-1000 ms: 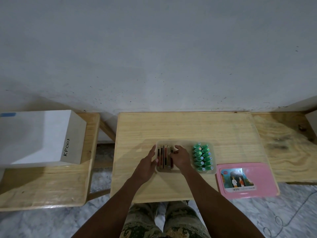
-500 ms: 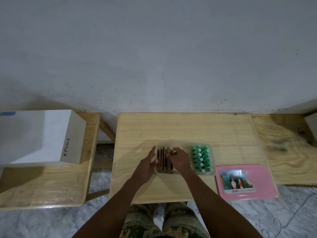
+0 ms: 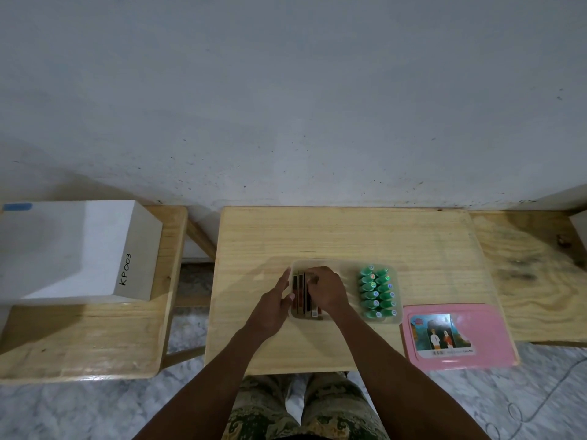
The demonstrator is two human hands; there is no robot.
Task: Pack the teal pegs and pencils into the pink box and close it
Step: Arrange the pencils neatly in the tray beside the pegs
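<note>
Since half a second ago the left hand has hardly shifted: its fingers stay straight and released, laid along the left wall of the box. The right hand has crept a little left and far over the pencils. Its fingers are now bent more tightly, grasping the pencils near their far ends. The pegs and the lid lie where they did.

The box sits in the middle of the surface, towards its near edge, with its long axis running left to right. The pencils fill its left part, packed side by side. Their long axes run near to far, and their near ends are against the near wall. The pegs fill the right part in two columns. Each lies roughly left to right, slightly tilted, with its coloured cap to the right and far. The lid lies flat just right of the box, picture side up, at the near right corner of the surface.
</note>
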